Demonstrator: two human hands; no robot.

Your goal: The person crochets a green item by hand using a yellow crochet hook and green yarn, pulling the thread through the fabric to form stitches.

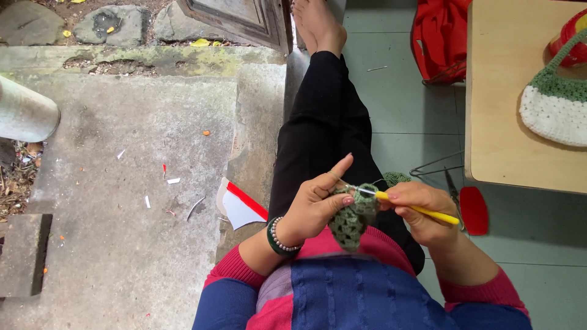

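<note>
A wide slab of grey concrete ground [122, 201] fills the left half of the frame, scattered with small scraps of paper; a pale cylinder [24, 113] juts in at the far left edge. The right half is taken up by a green-grey floor [403, 104], and over it, in the upper right corner, a light wooden table [507, 91] is seen. On that table a green and white crocheted bag [553, 107] lies near the right edge. A red cloth bundle [440, 36] sits on the floor just left of the table.

Down the middle of the frame a leg in black trousers [324, 128] is stretched out, the bare foot at the top edge. At the bottom centre a blue and red knitted sweater [342, 293] is visible.

Just below the centre, a green crochet piece [353, 220] is held between both hands. The left hand [315, 205] is closed on the piece's left edge with its forefinger raised — yarn is looped over that finger. The right hand [422, 211] is closed around a yellow crochet hook [416, 209], whose metal tip meets the piece's top edge. A green bangle and beaded bracelet [278, 238] are worn on the left wrist. A little ball of green yarn [396, 178] rests just above the right hand.
</note>
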